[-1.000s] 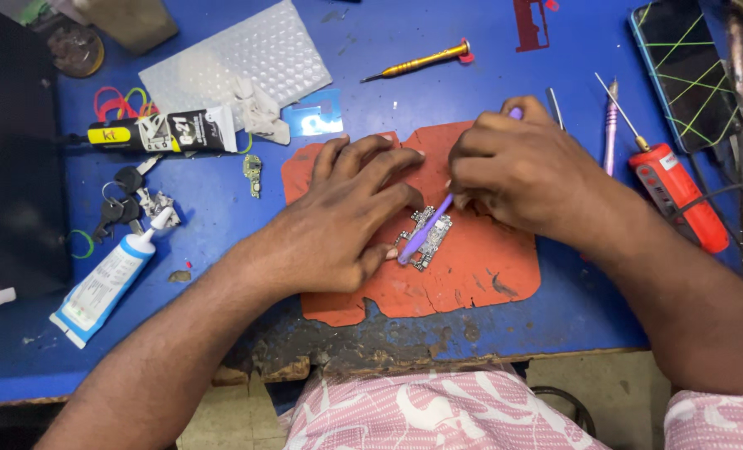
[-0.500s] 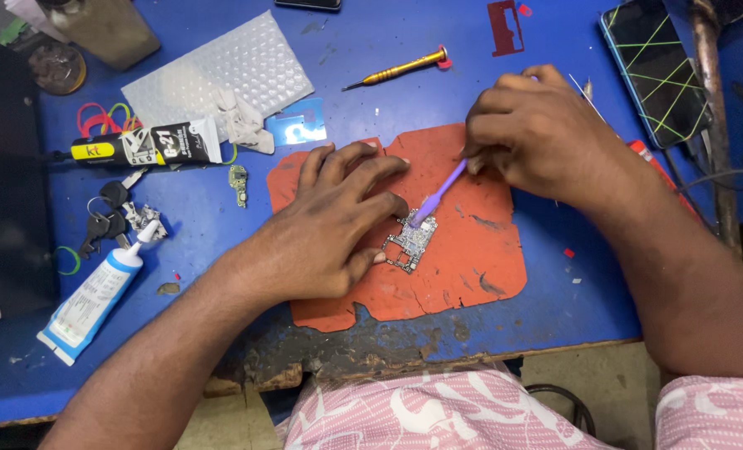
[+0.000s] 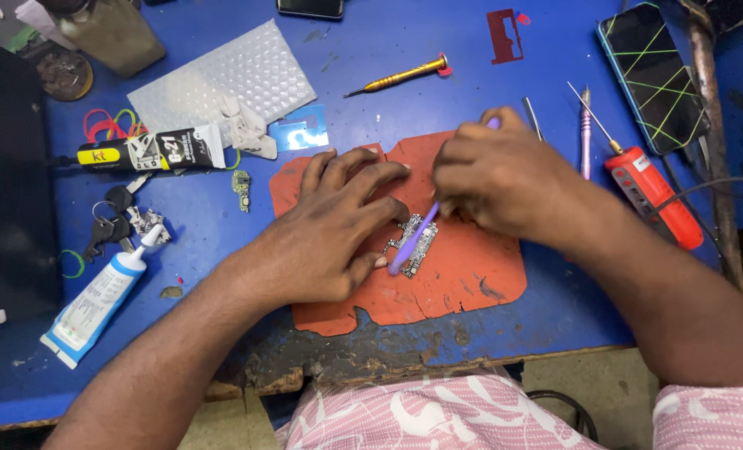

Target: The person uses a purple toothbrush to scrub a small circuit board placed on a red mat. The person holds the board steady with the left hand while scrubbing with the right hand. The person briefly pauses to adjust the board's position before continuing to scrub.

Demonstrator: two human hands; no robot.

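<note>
Right hand (image 3: pixel 505 179) shifted left; purple brush (image 3: pixel 413 237) slants tip down-left onto circuit board (image 3: pixel 413 246).

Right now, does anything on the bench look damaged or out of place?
Yes. The blue table's front edge is worn through, paint gone and dark flaking patches below the orange mat. The mat's rim is ragged and notched. A small green board piece lies loose off the mat, left of the left hand.
</note>
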